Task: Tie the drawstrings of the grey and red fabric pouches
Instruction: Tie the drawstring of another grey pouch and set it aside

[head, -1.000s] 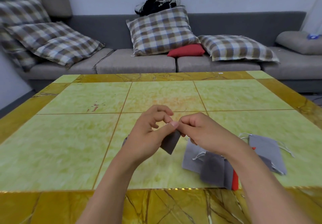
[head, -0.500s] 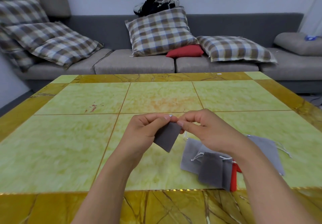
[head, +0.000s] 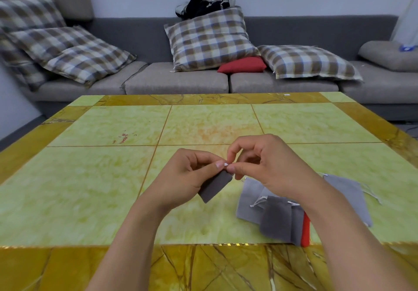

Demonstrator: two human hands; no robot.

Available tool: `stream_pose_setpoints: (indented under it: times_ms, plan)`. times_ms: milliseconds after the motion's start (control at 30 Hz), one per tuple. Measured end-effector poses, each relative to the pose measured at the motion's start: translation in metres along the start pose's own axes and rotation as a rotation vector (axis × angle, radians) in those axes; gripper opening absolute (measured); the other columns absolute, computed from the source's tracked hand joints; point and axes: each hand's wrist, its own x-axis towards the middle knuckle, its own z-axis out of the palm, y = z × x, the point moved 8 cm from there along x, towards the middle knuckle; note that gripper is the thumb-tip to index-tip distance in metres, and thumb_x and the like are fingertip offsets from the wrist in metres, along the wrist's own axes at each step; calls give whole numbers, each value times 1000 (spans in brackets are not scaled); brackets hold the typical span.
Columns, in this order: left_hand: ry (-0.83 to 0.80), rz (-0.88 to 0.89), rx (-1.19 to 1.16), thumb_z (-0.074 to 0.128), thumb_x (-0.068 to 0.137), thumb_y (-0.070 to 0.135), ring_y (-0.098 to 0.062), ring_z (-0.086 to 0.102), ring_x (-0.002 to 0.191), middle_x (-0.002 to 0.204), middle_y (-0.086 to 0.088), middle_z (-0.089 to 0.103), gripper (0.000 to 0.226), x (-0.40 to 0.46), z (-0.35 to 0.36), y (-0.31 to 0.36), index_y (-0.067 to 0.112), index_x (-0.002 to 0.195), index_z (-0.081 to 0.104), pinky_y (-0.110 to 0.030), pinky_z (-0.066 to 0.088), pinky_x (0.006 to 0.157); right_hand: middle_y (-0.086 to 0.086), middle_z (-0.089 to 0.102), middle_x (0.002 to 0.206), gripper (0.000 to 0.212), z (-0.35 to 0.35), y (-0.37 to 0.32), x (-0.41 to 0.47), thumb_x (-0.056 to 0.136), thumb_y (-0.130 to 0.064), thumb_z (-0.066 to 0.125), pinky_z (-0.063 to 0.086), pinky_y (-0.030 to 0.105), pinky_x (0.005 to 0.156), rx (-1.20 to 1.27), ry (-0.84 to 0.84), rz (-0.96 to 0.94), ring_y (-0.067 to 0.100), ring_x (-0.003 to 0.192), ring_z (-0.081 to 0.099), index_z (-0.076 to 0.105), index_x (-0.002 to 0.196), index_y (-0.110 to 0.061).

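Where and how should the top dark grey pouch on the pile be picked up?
Judging by its pose, pinch the dark grey pouch at its far, gathered mouth, coming from above: the white cords sit there, and its lower body overlaps the other pouches.

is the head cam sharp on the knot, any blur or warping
Head view: even, soft light with no glare on the table; the hands and the dark grey pouch are fairly sharp, but the white drawstring is too small to read; wide-angle bending curves the sofa, and the far-left cushion is smeared.
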Motion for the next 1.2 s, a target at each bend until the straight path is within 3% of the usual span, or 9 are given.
stream_pose_setpoints:
  times_ms: [100, 200, 400, 567, 733, 867, 933, 1033, 1200]
  plan:
    - [-14, 6, 37, 59, 96, 15, 3, 50, 45, 83, -14, 74, 21, -1, 0, -2, 6, 96, 77, -7, 32, 40, 1, 68, 60, 11, 4, 2, -1, 88, -14, 71, 41, 11, 60, -38, -37, 17, 4, 58, 59, 65, 83, -21]
    - [20, -5, -3, 65, 92, 18, -1, 58, 57, 80, -8, 76, 17, 0, -2, -3, 9, 91, 79, -8, 38, 48, -2, 61, 58, 12, 9, 4, -1, 94, -15, 62, 43, 18, 62, -53, -66, 26, 9, 59, 54, 58, 85, -20]
    - [122, -87, -336, 75, 66, 24, -20, 71, 76, 81, -13, 76, 18, 6, -4, -12, 8, 74, 79, -26, 56, 72, 5, 60, 61, 4, 4, -2, -1, 95, -6, 60, 49, 23, 66, 207, -69, 18, 14, 60, 55, 59, 91, -6]
    - [198, -107, -439, 75, 72, 6, -22, 71, 72, 83, -13, 75, 5, 6, -9, -14, 7, 77, 74, -21, 54, 59, 11, 71, 72, 13, -6, -2, 0, 87, 4, 66, 54, 22, 69, 359, 0, 14, 15, 67, 69, 63, 98, -2]
    - [225, -80, -469, 79, 59, 14, -24, 73, 82, 88, -14, 77, 23, 6, -12, -14, 7, 80, 73, -29, 56, 78, 5, 76, 75, 14, -9, 3, 0, 84, -4, 74, 57, 25, 79, 180, 56, 22, 15, 75, 73, 70, 97, -8]
    - [232, -60, -414, 81, 62, 17, -25, 73, 86, 87, -15, 77, 33, 8, -15, -15, 10, 94, 72, -29, 56, 82, -3, 74, 68, 7, -11, 8, 1, 81, -16, 79, 55, 21, 72, 10, 114, 49, 10, 70, 70, 75, 87, -16]
    - [239, -55, -330, 80, 72, 13, -18, 74, 81, 84, -13, 77, 28, 6, -15, -11, 8, 98, 71, -20, 55, 70, -3, 72, 67, 4, -12, 6, 1, 82, -19, 78, 50, 17, 64, -93, 120, 39, 8, 66, 66, 76, 79, -18]
    - [298, -26, -235, 74, 83, 7, -4, 66, 53, 71, -7, 76, 8, 3, -15, -7, 3, 89, 75, -9, 39, 41, -8, 72, 75, 8, -8, 2, -1, 86, -20, 74, 46, 12, 66, -131, 61, 25, 2, 73, 65, 74, 78, -22]
    - [257, 18, -143, 72, 84, 7, -2, 58, 45, 68, -10, 74, 7, 4, -9, -1, 3, 85, 78, -9, 35, 39, -12, 72, 80, 7, -5, -11, -1, 84, -22, 75, 54, 34, 76, -187, 60, -62, 6, 82, 66, 76, 80, -28]
